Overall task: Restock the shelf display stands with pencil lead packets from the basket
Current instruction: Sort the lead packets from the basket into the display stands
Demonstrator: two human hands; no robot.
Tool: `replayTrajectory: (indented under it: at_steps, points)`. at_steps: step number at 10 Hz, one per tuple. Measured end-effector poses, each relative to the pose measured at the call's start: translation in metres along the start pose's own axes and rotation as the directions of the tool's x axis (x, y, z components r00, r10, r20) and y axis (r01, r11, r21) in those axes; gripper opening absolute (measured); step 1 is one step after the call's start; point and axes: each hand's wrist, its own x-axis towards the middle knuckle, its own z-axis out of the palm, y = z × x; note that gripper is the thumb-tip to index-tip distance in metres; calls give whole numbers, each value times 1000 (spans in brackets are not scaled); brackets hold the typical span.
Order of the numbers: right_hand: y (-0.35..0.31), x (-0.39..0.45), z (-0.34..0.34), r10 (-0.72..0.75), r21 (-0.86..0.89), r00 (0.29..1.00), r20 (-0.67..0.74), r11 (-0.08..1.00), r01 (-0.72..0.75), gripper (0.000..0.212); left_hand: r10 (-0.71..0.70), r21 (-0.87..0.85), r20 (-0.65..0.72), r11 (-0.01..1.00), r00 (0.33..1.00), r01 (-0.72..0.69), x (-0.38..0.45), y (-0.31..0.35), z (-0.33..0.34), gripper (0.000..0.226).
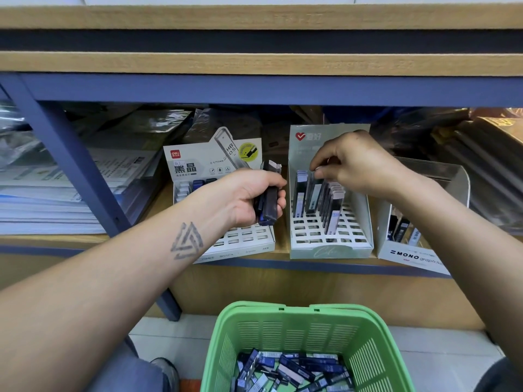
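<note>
Nearest you, the green plastic basket (285,329) sits on the floor below the shelf, its bottom covered with loose pencil lead packets (291,369) lying in all directions.

Above it, along the front edge of the wooden shelf (147,205), three display stands are lined up. Your left hand (249,198) is in front of the Deli stand (215,162), the leftmost of the three; its grip is curled round a small bundle of dark lead packets (268,199), held upright, their tops standing above your thumb. A triangle tattoo (187,241) marks that forearm.

Your right hand (353,162) is over the middle stand (331,244), the pale green one with the white slotted grid. Its thumb and fingertips (319,172) are pinched together just above the back rows, at the top of an upright packet (312,193); the hand hides whether the pinch is actually on it. Several packets stand in the rear slots; the front slots are open.

At the right end stands the Mono stand (410,254), with a few packets inside.

Behind the stands, wrapped stock (141,128) is stacked against the back of the shelf.
</note>
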Motion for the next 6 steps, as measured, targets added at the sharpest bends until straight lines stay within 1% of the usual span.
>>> replayTrajectory:
  at_steps: [1, 2, 3, 4, 6]
  points:
    - [0, 0, -1, -5, -3, 999, 33, 1000, 5, 10, 6, -1, -3, 1000, 1000, -6, 0, 0, -1, 15]
    - [3, 2, 3, -5, -8, 1000, 14, 1000, 5, 12, 10, 2, -6, 1000, 1000, -10, 0, 0, -1, 15]
    - [8, 4, 14, -5, -65, 998, -67, 998, 1, 16, 7, 3, -3, 1000, 1000, -7, 0, 0, -1, 15]
    - [9, 5, 21, -16, -126, 995, -95, 992, 4, 10, 5, 1, -1, 1000, 1000, -5, 0, 0, -1, 15]
    - [9, 6, 26, -14, -149, 996, -88, 989, 0, 3, -4, 3, 6, 1000, 1000, 4, 1, -1, -2, 15]
